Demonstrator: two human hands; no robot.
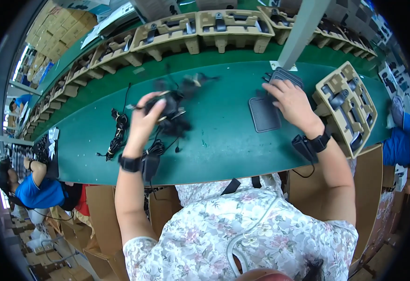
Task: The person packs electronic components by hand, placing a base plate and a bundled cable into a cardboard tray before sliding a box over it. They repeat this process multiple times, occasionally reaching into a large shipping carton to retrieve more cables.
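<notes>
My left hand (150, 117) is closed round a bundled black cable (170, 105), smeared by motion, above the left part of the green table (214, 161). More dark coils lie around it, including a tied cable (156, 147) just below. Further left rests a long tied black cable (119, 129). My right hand (290, 103) has its fingers stretched over a black rounded rectangular piece (287, 76) and touches it. A second flat black piece (264, 114) lies on the table by that palm. Black wrist straps with small boxes sit on both wrists.
Beside my right forearm stands a pulp tray (347, 105) holding black parts. A row of similar trays (235, 33) lines the raised back shelf. A grey metal post (303, 35) rises from the table's far side. Another person in blue (39, 189) sits at the left.
</notes>
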